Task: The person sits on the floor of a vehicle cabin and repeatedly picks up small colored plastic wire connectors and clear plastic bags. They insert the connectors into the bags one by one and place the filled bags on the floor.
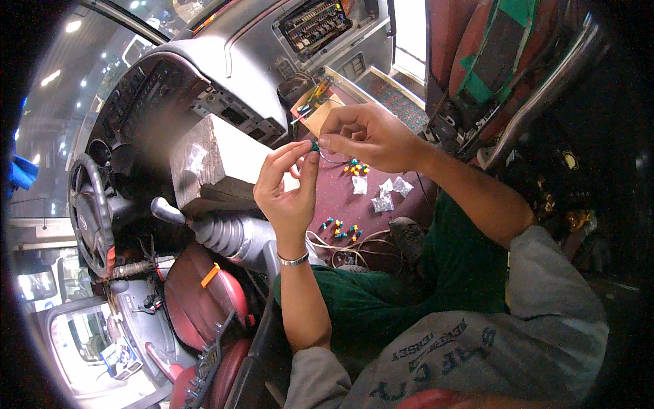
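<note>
My left hand [285, 174], with a metal band at its wrist, pinches a small dark teal piece [315, 146] between thumb and fingertips. From the other side, my right hand [371, 138] closes thumb and forefinger right beside that piece; what they grip is too small to make out. A thin pale wire curves below the two hands. On the red floor under them lies a cluster of small yellow, red and teal pieces [356, 167]. A second scatter of similar coloured pieces [342, 230] lies nearer to me.
Small clear plastic bags [383, 198] lie on the floor, near a loose pale cable [347, 252] and my shoe [407, 238]. Leftward are a wooden block [204, 170], gear lever [167, 211] and steering wheel [92, 215]. Tools [317, 95] and an exposed fuse panel [315, 27] are ahead.
</note>
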Action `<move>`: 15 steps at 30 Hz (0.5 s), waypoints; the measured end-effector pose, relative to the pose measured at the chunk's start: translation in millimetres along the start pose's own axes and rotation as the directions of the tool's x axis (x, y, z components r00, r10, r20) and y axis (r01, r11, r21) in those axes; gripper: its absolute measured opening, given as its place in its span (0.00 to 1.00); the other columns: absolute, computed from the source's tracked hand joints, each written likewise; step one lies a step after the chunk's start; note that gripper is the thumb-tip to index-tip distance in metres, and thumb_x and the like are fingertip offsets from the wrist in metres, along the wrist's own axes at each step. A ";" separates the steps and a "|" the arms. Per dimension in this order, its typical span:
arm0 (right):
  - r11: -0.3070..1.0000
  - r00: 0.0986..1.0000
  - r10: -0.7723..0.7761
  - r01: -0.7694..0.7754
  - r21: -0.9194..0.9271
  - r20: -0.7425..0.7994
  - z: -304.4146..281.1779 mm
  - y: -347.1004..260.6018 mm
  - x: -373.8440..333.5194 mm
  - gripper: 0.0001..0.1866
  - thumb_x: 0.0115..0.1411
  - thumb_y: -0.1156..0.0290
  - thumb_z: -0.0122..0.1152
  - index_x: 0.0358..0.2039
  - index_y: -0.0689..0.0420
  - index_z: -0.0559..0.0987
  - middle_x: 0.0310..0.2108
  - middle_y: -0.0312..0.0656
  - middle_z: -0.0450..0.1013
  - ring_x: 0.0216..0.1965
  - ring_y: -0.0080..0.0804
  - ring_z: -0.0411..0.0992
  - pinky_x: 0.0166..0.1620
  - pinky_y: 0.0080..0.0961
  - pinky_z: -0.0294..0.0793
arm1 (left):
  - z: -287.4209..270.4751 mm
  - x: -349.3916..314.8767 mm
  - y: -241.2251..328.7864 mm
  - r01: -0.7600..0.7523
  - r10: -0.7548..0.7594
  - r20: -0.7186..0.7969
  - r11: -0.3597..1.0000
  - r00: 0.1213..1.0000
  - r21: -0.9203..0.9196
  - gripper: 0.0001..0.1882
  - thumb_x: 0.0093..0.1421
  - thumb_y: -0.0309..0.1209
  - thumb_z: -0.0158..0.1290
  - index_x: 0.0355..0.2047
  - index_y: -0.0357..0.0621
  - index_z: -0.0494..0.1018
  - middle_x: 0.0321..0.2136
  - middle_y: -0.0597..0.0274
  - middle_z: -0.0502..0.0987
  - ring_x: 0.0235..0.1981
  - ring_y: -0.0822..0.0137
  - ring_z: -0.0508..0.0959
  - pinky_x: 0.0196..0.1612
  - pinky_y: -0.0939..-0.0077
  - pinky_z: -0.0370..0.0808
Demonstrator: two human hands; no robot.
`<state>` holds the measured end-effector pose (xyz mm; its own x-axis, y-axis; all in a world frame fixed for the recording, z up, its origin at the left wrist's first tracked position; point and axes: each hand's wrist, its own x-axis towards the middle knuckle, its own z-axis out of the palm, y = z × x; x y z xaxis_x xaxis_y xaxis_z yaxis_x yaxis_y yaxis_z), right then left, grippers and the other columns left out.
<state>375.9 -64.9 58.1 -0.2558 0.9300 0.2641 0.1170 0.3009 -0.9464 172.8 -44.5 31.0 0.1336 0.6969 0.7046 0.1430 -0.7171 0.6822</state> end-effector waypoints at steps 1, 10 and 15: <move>0.999 0.999 0.033 -0.033 0.006 0.025 -0.4 -0.1 0.0 0.11 0.70 0.64 0.63 0.39 0.60 0.80 0.28 0.30 0.74 0.31 0.12 0.69 0.34 0.16 0.69 | -0.5 -0.2 0.2 0.004 -0.004 -0.004 1.000 1.000 0.002 0.09 0.58 0.21 0.67 0.40 0.40 0.84 0.40 0.58 0.84 0.35 0.74 0.79 0.30 0.82 0.70; 0.999 0.995 0.042 -0.041 -0.014 0.091 -2.4 -2.5 0.0 0.12 0.72 0.65 0.59 0.40 0.63 0.80 0.31 0.33 0.75 0.33 0.14 0.71 0.38 0.20 0.73 | -4.6 0.1 0.4 0.079 -0.079 0.057 0.997 0.995 -0.001 0.10 0.58 0.22 0.67 0.40 0.40 0.84 0.40 0.59 0.85 0.33 0.76 0.79 0.30 0.82 0.70; 0.997 0.990 0.062 -0.054 -0.059 0.127 -2.4 5.7 1.1 0.13 0.73 0.65 0.57 0.41 0.64 0.80 0.31 0.36 0.76 0.34 0.18 0.73 0.40 0.22 0.74 | -5.1 0.7 2.1 0.103 -0.106 0.090 0.994 0.990 0.038 0.10 0.57 0.23 0.68 0.40 0.41 0.86 0.39 0.60 0.85 0.34 0.76 0.80 0.30 0.82 0.71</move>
<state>378.6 -61.7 53.4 -0.3680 0.9123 0.1795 0.1875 0.2619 -0.9467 168.2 -45.5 33.9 0.2052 0.7669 0.6081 0.1934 -0.6409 0.7429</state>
